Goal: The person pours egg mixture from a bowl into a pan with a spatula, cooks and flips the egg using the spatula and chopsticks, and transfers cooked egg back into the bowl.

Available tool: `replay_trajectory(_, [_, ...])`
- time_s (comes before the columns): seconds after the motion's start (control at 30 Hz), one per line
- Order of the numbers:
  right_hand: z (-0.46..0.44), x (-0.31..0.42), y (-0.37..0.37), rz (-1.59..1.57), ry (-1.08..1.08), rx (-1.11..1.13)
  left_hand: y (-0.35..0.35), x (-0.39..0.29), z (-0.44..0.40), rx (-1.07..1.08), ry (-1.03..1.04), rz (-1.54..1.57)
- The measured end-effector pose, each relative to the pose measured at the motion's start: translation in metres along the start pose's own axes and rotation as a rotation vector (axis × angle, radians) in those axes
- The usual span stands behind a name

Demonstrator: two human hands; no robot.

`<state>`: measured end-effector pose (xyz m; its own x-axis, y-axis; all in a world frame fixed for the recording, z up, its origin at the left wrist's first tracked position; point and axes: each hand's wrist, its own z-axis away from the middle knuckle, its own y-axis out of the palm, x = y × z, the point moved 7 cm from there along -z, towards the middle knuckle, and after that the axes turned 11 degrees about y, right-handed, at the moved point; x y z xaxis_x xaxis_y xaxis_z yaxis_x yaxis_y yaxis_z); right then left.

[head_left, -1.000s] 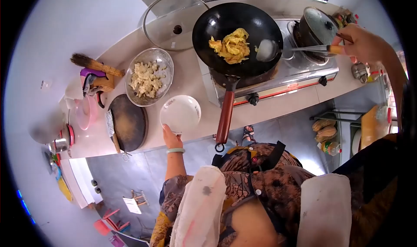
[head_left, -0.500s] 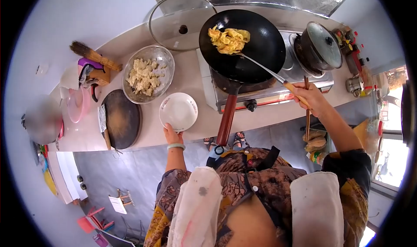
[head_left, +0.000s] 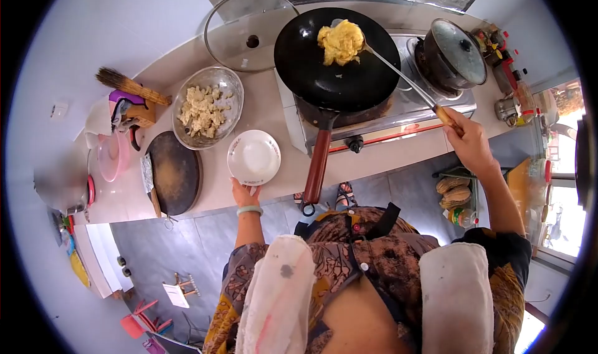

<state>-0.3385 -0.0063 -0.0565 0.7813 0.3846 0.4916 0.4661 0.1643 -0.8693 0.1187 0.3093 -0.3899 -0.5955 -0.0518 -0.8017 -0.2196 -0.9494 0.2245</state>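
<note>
My right hand (head_left: 471, 140) grips the wooden handle of a spatula (head_left: 408, 80). Its metal end touches yellow scrambled egg (head_left: 341, 41), gathered in the upper part of a black wok (head_left: 330, 83). The wok rests on the near burner, its dark red handle (head_left: 318, 161) sticking out over the counter edge. At the counter's front, my left hand (head_left: 246, 194) has its fingers on the near rim of a white bowl (head_left: 253, 156); most of those fingers are hidden under it. Nothing is inside the bowl.
A metal bowl of pale crumbled food (head_left: 233, 108) stands left of the white bowl. Nearby are a round chopping board (head_left: 177, 173), a knife (head_left: 148, 176) and a brush (head_left: 128, 83). A glass lid (head_left: 249, 17) leans behind. A lidded pot (head_left: 458, 55) sits on the right burner.
The spatula has shifted the egg rightward and bunched it up in the wok. My right hand has moved right and slightly down. A thin brown stick beneath it no longer shows.
</note>
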Motion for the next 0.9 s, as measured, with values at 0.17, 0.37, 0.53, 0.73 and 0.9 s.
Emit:
replay_trajectory(0.17, [0.005,0.054,-0.010,0.600,-0.305,-0.064,-0.035,-0.019,0.013,-0.186,0.345,-0.224])
replay_trajectory(0.37, [0.004,0.033,-0.048,0.186,-0.144,-0.052,0.015,-0.059,0.053,-0.021,0.472,-0.092])
replay_trajectory(0.53, [0.001,0.033,-0.038,0.104,-0.026,0.139,0.036,-0.039,0.072,0.092,0.455,0.046])
replay_trajectory(0.73, [-0.041,0.040,0.003,0.384,-0.074,0.261,0.043,-0.006,0.123,0.041,0.153,0.075])
replay_trajectory(0.9, [-0.073,0.013,0.000,0.150,0.062,0.528,0.073,-0.017,0.147,0.253,0.056,0.101])
